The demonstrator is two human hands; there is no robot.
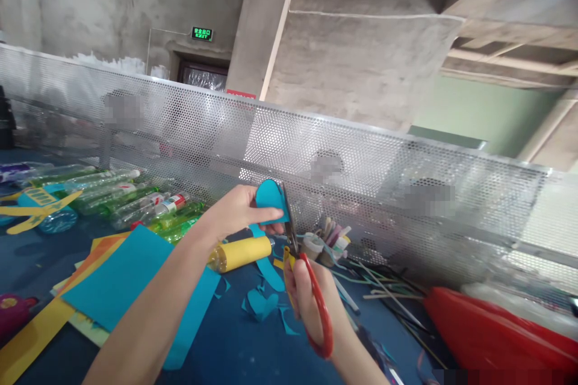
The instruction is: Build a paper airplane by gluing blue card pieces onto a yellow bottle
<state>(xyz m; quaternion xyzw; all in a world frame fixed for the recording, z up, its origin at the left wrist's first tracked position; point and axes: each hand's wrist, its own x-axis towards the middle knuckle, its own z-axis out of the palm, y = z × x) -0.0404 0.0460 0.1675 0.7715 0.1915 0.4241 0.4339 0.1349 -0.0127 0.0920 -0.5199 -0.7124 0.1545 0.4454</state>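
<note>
My left hand pinches a small rounded piece of teal paper, held up above the blue table. My right hand grips red-handled scissors; their dark blades point up and meet the right edge of the teal piece. A thin teal strip hangs down from the cut. Below the hands lie teal paper scraps and a bottle wrapped in yellow paper.
A large teal sheet lies over orange and yellow sheets at the left. Several green plastic bottles lie in a row behind. A cup of pens, loose sticks and a red bag sit at the right. A perforated metal screen closes the back.
</note>
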